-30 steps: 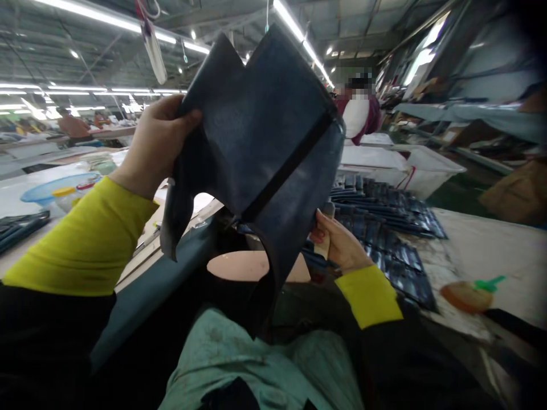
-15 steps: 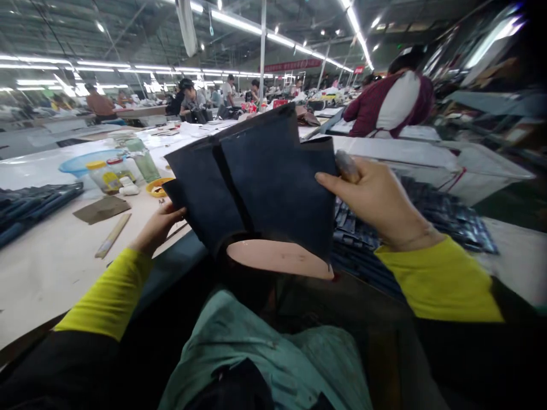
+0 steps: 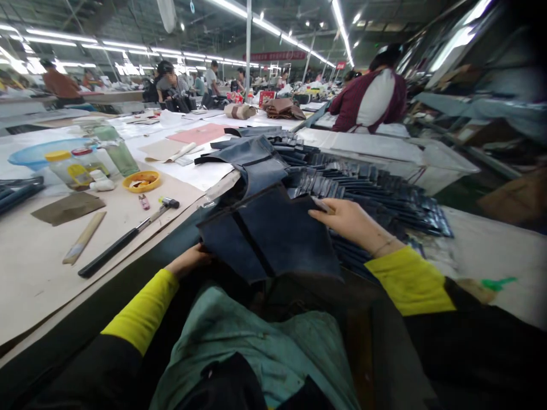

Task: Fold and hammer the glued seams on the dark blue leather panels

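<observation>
A dark blue leather panel (image 3: 290, 233) with a black strip across it hangs tilted above my lap, between both hands. My left hand (image 3: 190, 260) is closed on its left edge, the fingers partly hidden behind it. My right hand (image 3: 348, 223) pinches the upper right edge between thumb and fingers. A small greyish thing shows at the right fingertips; I cannot make out what it is. Just beyond the panel lies a heap of similar dark blue leather pieces (image 3: 260, 162), with rows of them (image 3: 363, 182) stacked to the right.
On the table (image 3: 38, 290) to the left lie a hammer (image 3: 128, 245), a wooden stick (image 3: 84, 238), a brown scrap (image 3: 68, 208) and a yellow dish (image 3: 142, 181). Glass jars (image 3: 68, 169) stand behind. A person in a maroon top (image 3: 370, 102) sits farther right.
Both hands have lowered the leather panel, and it now lies flatter. My view has shifted, so the hammer and the heap of pieces behind the panel now show.
</observation>
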Demonstrator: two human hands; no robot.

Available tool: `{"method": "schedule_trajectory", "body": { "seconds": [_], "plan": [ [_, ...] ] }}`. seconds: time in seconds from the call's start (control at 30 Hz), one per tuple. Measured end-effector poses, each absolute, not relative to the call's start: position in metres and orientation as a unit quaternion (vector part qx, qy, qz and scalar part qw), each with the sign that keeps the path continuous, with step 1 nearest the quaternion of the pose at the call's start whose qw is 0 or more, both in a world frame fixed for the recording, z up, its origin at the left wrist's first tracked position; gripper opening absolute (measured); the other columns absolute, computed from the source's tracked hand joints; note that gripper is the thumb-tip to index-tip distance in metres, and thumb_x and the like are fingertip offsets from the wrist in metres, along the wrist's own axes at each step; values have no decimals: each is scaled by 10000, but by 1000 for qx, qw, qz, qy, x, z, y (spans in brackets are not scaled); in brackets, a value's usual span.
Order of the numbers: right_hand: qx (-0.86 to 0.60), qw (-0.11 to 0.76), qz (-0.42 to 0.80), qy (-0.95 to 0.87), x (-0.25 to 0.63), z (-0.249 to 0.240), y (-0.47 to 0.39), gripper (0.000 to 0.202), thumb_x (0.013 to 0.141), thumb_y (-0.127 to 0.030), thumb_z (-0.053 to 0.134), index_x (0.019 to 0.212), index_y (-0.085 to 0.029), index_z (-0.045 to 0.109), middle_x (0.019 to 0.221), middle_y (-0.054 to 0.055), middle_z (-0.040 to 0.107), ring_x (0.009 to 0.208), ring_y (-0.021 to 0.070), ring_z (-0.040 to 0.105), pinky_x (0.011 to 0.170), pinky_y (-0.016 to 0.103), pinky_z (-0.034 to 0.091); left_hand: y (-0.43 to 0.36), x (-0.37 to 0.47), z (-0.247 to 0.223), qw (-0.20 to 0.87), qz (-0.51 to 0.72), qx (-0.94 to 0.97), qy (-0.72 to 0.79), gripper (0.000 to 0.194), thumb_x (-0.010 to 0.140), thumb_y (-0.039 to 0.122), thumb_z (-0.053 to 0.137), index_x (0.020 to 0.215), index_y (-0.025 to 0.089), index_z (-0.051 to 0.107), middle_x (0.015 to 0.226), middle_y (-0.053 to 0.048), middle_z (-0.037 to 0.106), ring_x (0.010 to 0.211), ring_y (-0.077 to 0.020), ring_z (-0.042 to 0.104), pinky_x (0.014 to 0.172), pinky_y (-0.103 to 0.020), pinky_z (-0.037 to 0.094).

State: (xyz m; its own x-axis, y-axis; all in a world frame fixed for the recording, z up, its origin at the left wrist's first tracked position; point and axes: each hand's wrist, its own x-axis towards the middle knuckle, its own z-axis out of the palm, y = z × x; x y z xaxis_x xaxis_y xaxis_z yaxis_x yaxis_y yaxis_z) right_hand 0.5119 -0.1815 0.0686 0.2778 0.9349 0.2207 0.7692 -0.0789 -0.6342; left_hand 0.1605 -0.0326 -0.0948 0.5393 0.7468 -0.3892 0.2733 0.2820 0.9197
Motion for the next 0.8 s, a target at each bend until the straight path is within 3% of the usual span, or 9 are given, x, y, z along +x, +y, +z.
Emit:
{"method": "schedule_trajectory", "body": {
  "seconds": [0.07, 0.17, 0.33, 0.53, 0.67, 0.8],
  "plan": [
    [-766, 232, 114, -588, 531, 44, -193, 272, 739, -434, 562, 662, -176, 604, 606, 1, 557, 604, 160, 501, 570, 261, 329, -42, 172, -106, 675, 140, 585, 427, 591, 544, 186, 709, 1113, 163, 553, 966, -62, 655, 801, -190, 612, 723, -306, 493],
    [-797, 182, 156, -555, 550, 21, -209, 289, 727, -453, 539, 683, -174, 602, 635, 13, 580, 627, 172, 531, 586, 263, 356, -49, 182, -111, 675, 132, 600, 409, 630, 544, 133, 652, 1162, 161, 534, 946, -43, 652, 795, -183, 596, 751, -319, 487],
    [-770, 249, 214, -548, 554, 16, -215, 394, 732, -568, 521, 754, -178, 575, 641, -4, 566, 624, 162, 536, 584, 245, 374, -49, 176, -101, 728, 149, 564, 361, 593, 588, 103, 624, 1169, 193, 546, 1095, -45, 607, 951, -182, 562, 821, -282, 459],
    [-769, 316, 99, -547, 542, 25, -203, 508, 814, -639, 393, 722, -167, 556, 594, -10, 500, 592, 136, 474, 561, 241, 317, -56, 168, -99, 788, 151, 481, 353, 467, 755, 254, 640, 1204, 265, 514, 1264, -41, 516, 1153, -202, 477, 868, -294, 456],
    [-774, 305, 60, -552, 538, 26, -193, 422, 809, -558, 466, 656, -168, 523, 569, -20, 456, 555, 118, 427, 533, 239, 269, -51, 173, -105, 820, 186, 387, 378, 319, 846, 452, 508, 1037, 214, 600, 1060, -54, 617, 1009, -179, 559, 824, -309, 479],
    [-774, 275, 30, -570, 529, 37, -184, 248, 785, -360, 523, 626, -170, 508, 559, -21, 449, 540, 112, 401, 525, 241, 237, -44, 186, -117, 795, 225, 363, 431, 269, 841, 426, 518, 1003, 229, 603, 930, -24, 655, 861, -155, 606, 732, -266, 491]
  ]
}}
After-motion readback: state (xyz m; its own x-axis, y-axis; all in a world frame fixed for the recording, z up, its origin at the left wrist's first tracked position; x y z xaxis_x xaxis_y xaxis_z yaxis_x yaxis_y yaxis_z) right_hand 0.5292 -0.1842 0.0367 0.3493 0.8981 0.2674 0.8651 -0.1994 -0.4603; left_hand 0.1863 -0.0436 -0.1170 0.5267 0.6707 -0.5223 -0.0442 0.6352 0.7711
